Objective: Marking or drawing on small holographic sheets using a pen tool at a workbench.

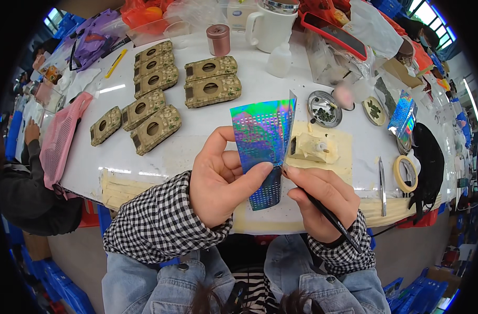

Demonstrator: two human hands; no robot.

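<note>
Sheet of iridescent film is held upright above the table's near edge, pinched by the left hand with its thumb laid across the front. By the right hand a slender black tool is gripped like a pen, its working end brought to the sheet's right edge, close beside the left thumb; whether contact is made cannot be told, since the tip is hidden.

The work is judged to be in mid-course. Small rectangles are ranked in rows over much of the sheet, though whether the pale ones are pieces or gaps is not shown. Eight model hulls, six in a left group and two in a right group, are already patterned in camouflage; whether anything is left to be added to them cannot be read.

Green, violet and blue are thrown back by the glossy, gently curved film, and a clear flap is raised along its right side. The hulls are blocky and matt, each pierced by a round opening on top. Crumbly dark green bits are held in a round metal dish. Beside the sheet, a pale block with a stubby peg is set on cream paper, near the glossy white table surface.
</note>
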